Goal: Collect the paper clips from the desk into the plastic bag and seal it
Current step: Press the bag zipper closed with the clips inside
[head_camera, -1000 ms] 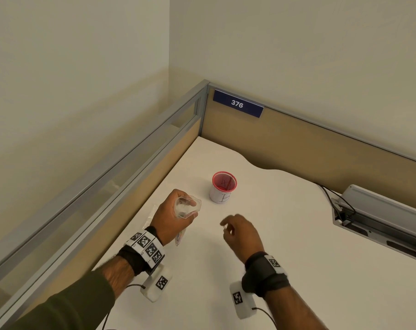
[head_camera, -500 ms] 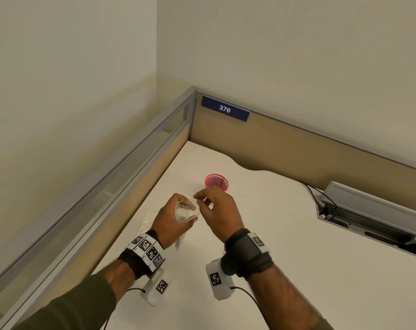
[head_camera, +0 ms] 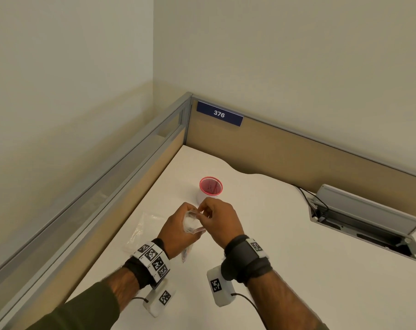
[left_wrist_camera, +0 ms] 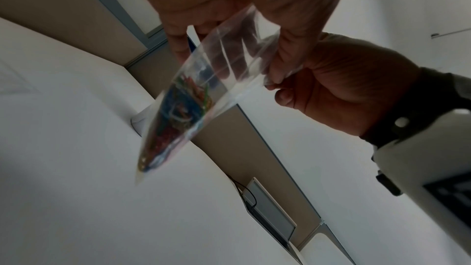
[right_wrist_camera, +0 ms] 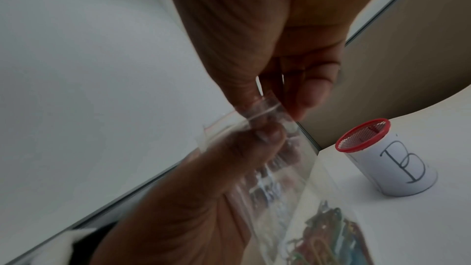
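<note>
My left hand (head_camera: pixel 180 223) holds a small clear plastic bag (head_camera: pixel 190 225) upright above the white desk (head_camera: pixel 285 246), fingers curled round its upper part. Coloured paper clips (left_wrist_camera: pixel 183 114) lie heaped in the bottom of the bag (left_wrist_camera: pixel 216 80). My right hand (head_camera: pixel 205 211) meets it from the right and pinches the bag's top edge between thumb and fingers (right_wrist_camera: pixel 308 96). The right wrist view shows that pinch on the bag's rim (right_wrist_camera: pixel 265 112), with the left hand (right_wrist_camera: pixel 203 198) below and the clips (right_wrist_camera: pixel 328 235) at the bottom.
A red-rimmed mesh cup (head_camera: pixel 210 189) wrapped in white paper marked "B" (right_wrist_camera: pixel 397 166) stands just beyond my hands. Another clear bag (head_camera: pixel 142 231) lies flat on the desk to the left. Partition walls close off the left and back. An open cable hatch (head_camera: pixel 366 225) sits at the right.
My right hand has moved left from over the desk to the bag's mouth and now pinches its top edge. The left hand has kept hold of the bag.
</note>
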The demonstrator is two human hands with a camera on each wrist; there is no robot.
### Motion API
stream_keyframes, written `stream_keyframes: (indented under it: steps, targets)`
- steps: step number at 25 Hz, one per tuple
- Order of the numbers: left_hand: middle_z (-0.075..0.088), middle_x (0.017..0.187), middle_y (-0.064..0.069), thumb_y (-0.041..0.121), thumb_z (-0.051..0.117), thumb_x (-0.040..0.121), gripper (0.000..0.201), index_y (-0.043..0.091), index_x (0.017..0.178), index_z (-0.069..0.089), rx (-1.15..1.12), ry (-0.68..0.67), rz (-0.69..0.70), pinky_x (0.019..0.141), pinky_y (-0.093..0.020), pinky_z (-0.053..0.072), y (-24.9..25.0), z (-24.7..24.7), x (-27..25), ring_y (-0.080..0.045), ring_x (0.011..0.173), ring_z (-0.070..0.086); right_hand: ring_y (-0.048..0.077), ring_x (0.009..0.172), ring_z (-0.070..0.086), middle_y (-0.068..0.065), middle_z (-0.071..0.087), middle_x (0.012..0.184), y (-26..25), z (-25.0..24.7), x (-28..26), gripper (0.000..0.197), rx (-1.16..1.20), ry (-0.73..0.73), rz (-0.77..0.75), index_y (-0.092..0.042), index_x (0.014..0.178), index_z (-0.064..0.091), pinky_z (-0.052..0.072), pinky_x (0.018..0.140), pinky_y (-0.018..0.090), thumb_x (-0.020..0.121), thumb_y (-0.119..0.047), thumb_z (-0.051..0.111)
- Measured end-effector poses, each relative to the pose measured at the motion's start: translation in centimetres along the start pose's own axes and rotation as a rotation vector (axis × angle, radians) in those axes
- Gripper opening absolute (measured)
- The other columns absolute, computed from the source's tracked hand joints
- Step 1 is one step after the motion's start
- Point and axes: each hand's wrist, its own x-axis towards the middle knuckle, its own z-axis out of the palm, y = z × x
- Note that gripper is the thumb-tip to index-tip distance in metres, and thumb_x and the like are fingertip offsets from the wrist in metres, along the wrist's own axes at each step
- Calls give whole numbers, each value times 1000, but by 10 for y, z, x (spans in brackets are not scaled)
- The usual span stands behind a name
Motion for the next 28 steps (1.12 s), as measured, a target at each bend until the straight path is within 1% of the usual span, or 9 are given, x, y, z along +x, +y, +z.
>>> stream_keyframes:
  steps: [3, 6, 7, 10, 12, 16, 20, 25, 28]
  targets:
    - [63, 113, 15, 23, 81, 83, 46, 33, 115, 49, -44, 38, 24, 92, -16, 48, 6, 5, -6, -7, 110, 63, 13, 70, 59, -4, 64, 77, 9, -9, 2, 4, 18, 21, -4, -21, 83, 62, 56, 72, 29, 85, -19, 60]
    - [64, 117, 17, 24, 81, 83, 46, 34, 117, 52, -75, 89, 32, 88, -8, 48, 12, 7, -12, 1, 114, 60, 10, 63, 54, -5, 60, 71, 14, -17, 4, 8, 102, 80, 31, -19, 77, 58, 48, 61, 20, 83, -13, 59]
    - [64, 117, 17, 25, 82, 83, 46, 33, 118, 53, -77, 114, 28, 91, -10, 48, 13, 8, -12, 1, 114, 60, 12, 62, 53, -4, 58, 70, 16, -19, 4, 10, 135, 97, 53, -20, 77, 56, 48, 59, 20, 83, -13, 59]
    - [67, 115, 12, 25, 82, 82, 45, 26, 117, 53, -83, 205, 11, 96, -18, 51, 17, 10, -11, -5, 111, 64, 23, 67, 63, 1, 61, 72, 20, -19, 6, 14, 262, 126, 121, -24, 72, 52, 59, 63, 35, 82, -16, 59]
    - [69, 116, 9, 22, 84, 80, 46, 24, 114, 52, -112, 245, -1, 96, -20, 52, 19, 9, -9, -7, 109, 68, 26, 66, 66, 2, 62, 72, 22, -18, 6, 13, 312, 148, 159, -23, 71, 52, 60, 62, 39, 80, -16, 59]
    - [70, 116, 5, 22, 85, 78, 46, 24, 109, 51, -97, 267, -20, 95, -18, 52, 22, 4, -8, -9, 109, 68, 17, 51, 62, 6, 62, 69, 21, -17, 2, 6, 459, 148, 228, -10, 78, 55, 56, 49, 24, 81, -9, 60]
    - [73, 113, -1, 23, 84, 81, 39, 24, 103, 52, -105, 270, -26, 96, -30, 57, 19, -1, -6, -14, 107, 71, 15, 51, 60, 8, 62, 70, 20, -11, -1, 5, 548, 161, 272, -6, 83, 57, 51, 47, 19, 83, -9, 60]
    - [76, 98, -4, 21, 72, 92, 14, 20, 96, 58, -120, 270, 5, 89, -42, 61, 22, -3, -4, -19, 96, 74, 17, 60, 60, 10, 65, 77, 26, -14, -3, 13, 615, 188, 276, -7, 88, 60, 52, 51, 22, 91, -18, 54]
    - [78, 97, 1, 18, 68, 95, 12, 24, 98, 58, -123, 245, 25, 87, -36, 59, 22, -8, -2, -13, 95, 74, 15, 82, 62, 2, 66, 96, 42, -20, -5, 16, 605, 155, 231, -15, 100, 64, 57, 69, 26, 90, -11, 52]
